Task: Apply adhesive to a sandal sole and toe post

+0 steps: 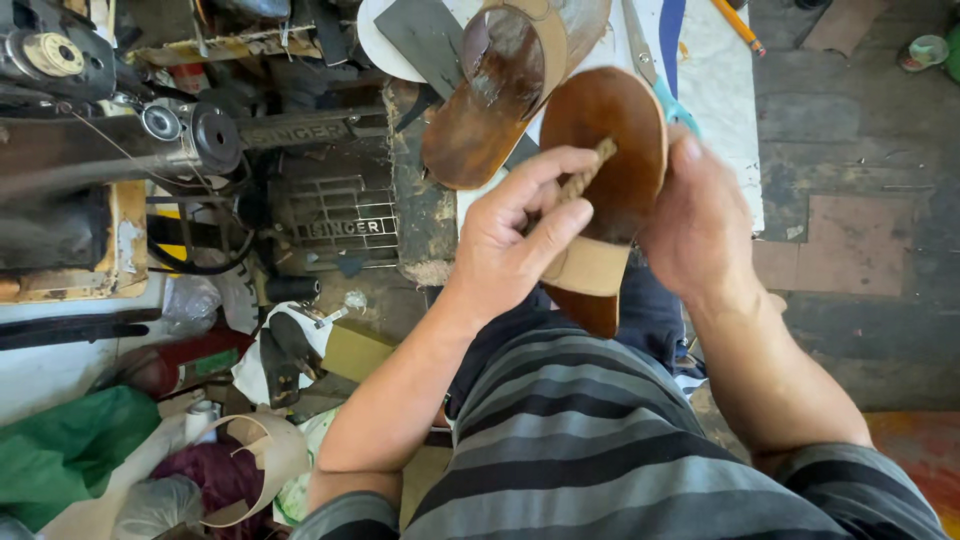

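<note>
A brown leather sandal (pixel 612 140) with a tan strap across it is held over my lap, sole side toward me. My right hand (pixel 700 225) grips its right edge. My left hand (pixel 515 240) pinches a short braided cord piece (pixel 590 170) between thumb and forefinger, pressing it on the sandal's brown surface. A second brown sandal (pixel 490 100) lies just beyond on the white work board (pixel 715 90).
A black treadle sewing machine (pixel 120 130) stands at the left with its iron stand below. Scissors (pixel 650 70) and a pencil (pixel 740 25) lie on the board. Leather scraps, a green bag (pixel 60 450) and cloth litter the floor at lower left.
</note>
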